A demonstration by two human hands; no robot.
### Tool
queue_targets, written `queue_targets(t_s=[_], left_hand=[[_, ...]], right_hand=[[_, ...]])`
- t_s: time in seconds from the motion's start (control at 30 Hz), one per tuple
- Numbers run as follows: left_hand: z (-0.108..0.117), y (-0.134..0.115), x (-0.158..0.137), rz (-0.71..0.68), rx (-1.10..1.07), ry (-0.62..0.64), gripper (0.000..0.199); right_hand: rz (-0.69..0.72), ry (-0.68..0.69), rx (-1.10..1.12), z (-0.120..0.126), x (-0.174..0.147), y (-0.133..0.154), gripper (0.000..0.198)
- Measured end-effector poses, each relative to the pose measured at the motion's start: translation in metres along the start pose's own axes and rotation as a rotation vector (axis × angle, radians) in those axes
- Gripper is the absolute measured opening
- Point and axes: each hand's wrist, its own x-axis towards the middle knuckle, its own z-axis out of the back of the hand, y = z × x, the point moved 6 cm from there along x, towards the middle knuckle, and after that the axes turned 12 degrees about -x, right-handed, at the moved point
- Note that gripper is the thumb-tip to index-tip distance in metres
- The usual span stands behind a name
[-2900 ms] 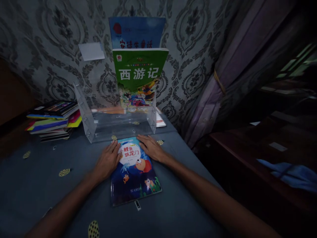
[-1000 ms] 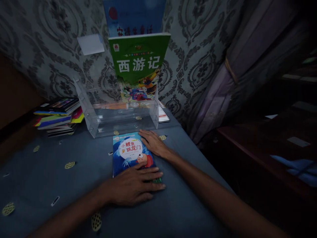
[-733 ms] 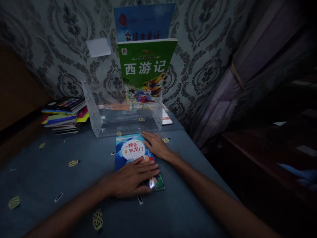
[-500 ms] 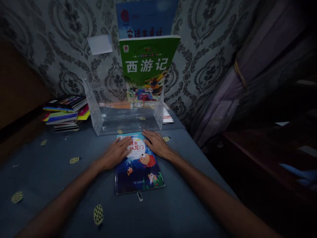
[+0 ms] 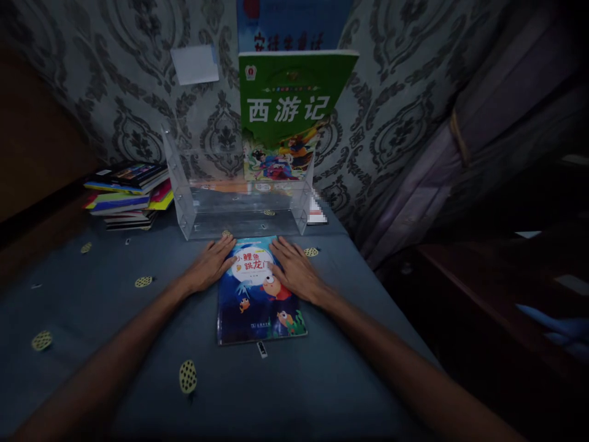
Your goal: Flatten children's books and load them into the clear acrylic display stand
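A blue children's picture book with cartoon fish on its cover lies flat on the table, in front of a clear acrylic book rack. My left hand rests at the book's upper left edge, fingers stretched out and thumb on the cover. Across from it, my right hand lies flat over the upper right edge with its fingers spread. In the rack a green book stands upright on the right side, and a taller blue book rises behind it.
A pile of books sits on the table's back left. White paper shows above the rack's left side. The blue cloth-covered table ends at a slanting right edge, beyond which a tied curtain hangs.
My left hand has slid left from the cover to the book's edge, uncovering more of the title. My right hand remains at the right edge. The view has shifted slightly.
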Motion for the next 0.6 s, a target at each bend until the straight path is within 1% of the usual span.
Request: queue_targets(t_s=[0.1, 0.23, 0.37, 0.47, 0.6], left_hand=[[0.0, 0.0, 0.0, 0.005, -0.002, -0.002, 0.063], [0.0, 0.001, 0.0, 0.005, -0.009, -0.004, 0.063], [0.0, 0.0, -0.001, 0.001, -0.015, -0.007, 0.063], [-0.001, 0.0, -0.001, 0.005, -0.017, -0.011, 0.063], [-0.002, 0.001, -0.001, -0.008, -0.016, -0.021, 0.063]], right_hand=[[0.033, 0.032, 0.017, 0.002, -0.023, 0.014, 0.058], [0.092, 0.064, 0.038, 0.004, -0.062, 0.034, 0.061], [0.148, 0.088, 0.054, 0.007, -0.093, 0.047, 0.064], [0.149, 0.105, 0.055, 0.007, -0.101, 0.05, 0.068], [0.141, 0.094, 0.06, 0.008, -0.1, 0.051, 0.07]])
